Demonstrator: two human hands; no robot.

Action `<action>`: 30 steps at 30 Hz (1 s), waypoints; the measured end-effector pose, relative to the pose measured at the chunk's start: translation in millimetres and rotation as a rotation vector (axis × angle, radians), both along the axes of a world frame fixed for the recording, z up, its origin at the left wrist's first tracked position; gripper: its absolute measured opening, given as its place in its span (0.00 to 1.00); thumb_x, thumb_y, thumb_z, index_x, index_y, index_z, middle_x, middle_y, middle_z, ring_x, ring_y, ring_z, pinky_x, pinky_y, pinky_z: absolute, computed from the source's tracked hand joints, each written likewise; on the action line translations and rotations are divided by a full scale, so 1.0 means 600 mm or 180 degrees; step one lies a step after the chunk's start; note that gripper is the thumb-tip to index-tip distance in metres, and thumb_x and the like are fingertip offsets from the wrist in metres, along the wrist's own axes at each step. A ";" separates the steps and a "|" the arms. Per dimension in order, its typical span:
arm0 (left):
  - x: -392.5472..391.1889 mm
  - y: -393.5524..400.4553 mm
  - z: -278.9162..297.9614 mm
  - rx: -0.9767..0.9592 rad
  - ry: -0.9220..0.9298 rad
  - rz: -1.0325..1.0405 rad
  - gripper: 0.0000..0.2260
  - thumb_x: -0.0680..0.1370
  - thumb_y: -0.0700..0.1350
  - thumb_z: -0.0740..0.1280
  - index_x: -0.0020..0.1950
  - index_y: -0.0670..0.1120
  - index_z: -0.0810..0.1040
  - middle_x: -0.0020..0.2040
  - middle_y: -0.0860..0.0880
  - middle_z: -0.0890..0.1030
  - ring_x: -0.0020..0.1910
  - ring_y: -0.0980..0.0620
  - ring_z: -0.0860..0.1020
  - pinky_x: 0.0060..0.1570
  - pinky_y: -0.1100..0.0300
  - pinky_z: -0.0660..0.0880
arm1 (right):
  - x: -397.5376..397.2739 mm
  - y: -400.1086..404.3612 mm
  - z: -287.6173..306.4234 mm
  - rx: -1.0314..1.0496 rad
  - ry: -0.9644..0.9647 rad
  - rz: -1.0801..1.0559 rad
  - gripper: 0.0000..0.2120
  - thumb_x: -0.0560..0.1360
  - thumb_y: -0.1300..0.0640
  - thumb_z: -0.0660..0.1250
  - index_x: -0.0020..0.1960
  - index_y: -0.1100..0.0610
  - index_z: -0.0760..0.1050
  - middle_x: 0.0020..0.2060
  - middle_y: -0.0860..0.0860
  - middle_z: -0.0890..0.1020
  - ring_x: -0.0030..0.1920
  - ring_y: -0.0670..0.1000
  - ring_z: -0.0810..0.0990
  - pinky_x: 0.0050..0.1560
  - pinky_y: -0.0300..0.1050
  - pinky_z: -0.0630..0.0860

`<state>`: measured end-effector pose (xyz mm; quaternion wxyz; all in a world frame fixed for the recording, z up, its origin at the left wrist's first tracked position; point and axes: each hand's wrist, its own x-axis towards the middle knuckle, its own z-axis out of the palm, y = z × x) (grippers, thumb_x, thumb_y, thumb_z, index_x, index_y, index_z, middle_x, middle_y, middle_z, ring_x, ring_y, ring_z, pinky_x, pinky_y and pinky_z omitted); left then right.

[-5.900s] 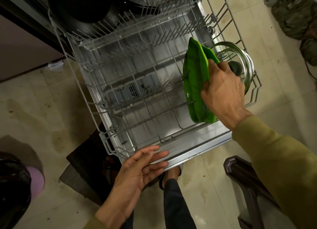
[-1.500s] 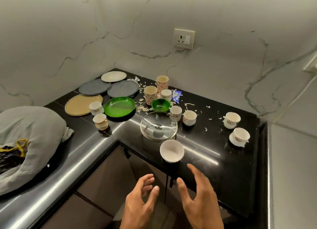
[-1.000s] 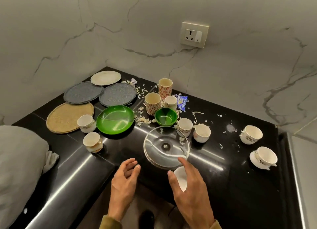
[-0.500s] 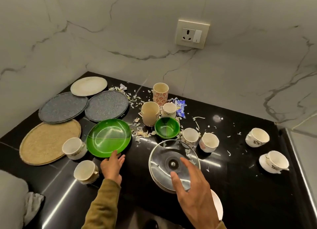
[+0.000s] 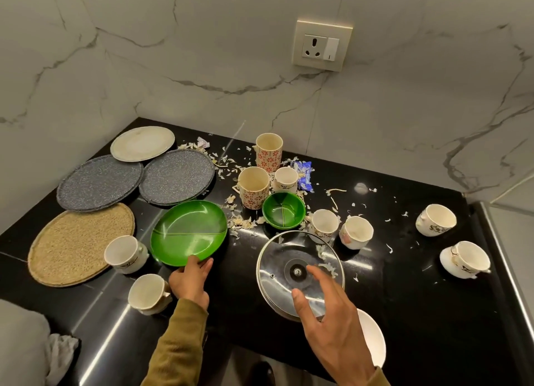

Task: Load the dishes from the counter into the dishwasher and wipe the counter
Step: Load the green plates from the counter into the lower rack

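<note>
While the left hand pinches the near rim of the green plate toward the counter's left side, the right hand hovers with fingers spread, holding nothing, over the glass lid near the front edge

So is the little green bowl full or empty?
Empty. The small green bowl stands upright on the counter, and its bare green inside shows; the white scraps lie around it.
</note>
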<state>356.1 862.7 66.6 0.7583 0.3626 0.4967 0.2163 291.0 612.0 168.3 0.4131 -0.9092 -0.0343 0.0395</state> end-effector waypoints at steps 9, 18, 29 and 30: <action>-0.088 -0.082 0.077 0.0177 -0.0220 -0.0581 0.05 0.79 0.32 0.62 0.48 0.38 0.75 0.39 0.42 0.83 0.32 0.51 0.84 0.35 0.64 0.81 | -0.003 -0.009 0.000 0.0362 0.0164 -0.0150 0.28 0.72 0.36 0.64 0.69 0.45 0.71 0.62 0.37 0.76 0.65 0.37 0.72 0.62 0.26 0.66; -0.207 -0.205 0.124 0.0443 -0.0074 -0.2170 0.02 0.74 0.31 0.66 0.45 0.33 0.77 0.27 0.40 0.76 0.22 0.50 0.76 0.22 0.63 0.74 | -0.017 -0.049 0.009 0.1810 0.0805 -0.0672 0.10 0.77 0.50 0.67 0.54 0.53 0.81 0.47 0.43 0.86 0.51 0.43 0.84 0.58 0.48 0.79; -0.241 -0.377 0.113 0.0642 -0.0048 -0.2481 0.07 0.77 0.39 0.71 0.54 0.42 0.83 0.49 0.44 0.87 0.53 0.45 0.84 0.58 0.49 0.77 | -0.096 -0.222 -0.016 0.2182 0.1037 -0.1287 0.08 0.78 0.53 0.68 0.53 0.54 0.83 0.48 0.49 0.87 0.52 0.50 0.85 0.61 0.58 0.77; -0.245 -0.396 0.114 0.0647 -0.0033 -0.2527 0.08 0.77 0.38 0.69 0.55 0.41 0.83 0.49 0.43 0.87 0.53 0.44 0.84 0.59 0.49 0.77 | -0.108 -0.239 -0.017 0.2190 0.1026 -0.1365 0.08 0.77 0.53 0.68 0.53 0.54 0.83 0.47 0.49 0.87 0.52 0.50 0.84 0.61 0.58 0.77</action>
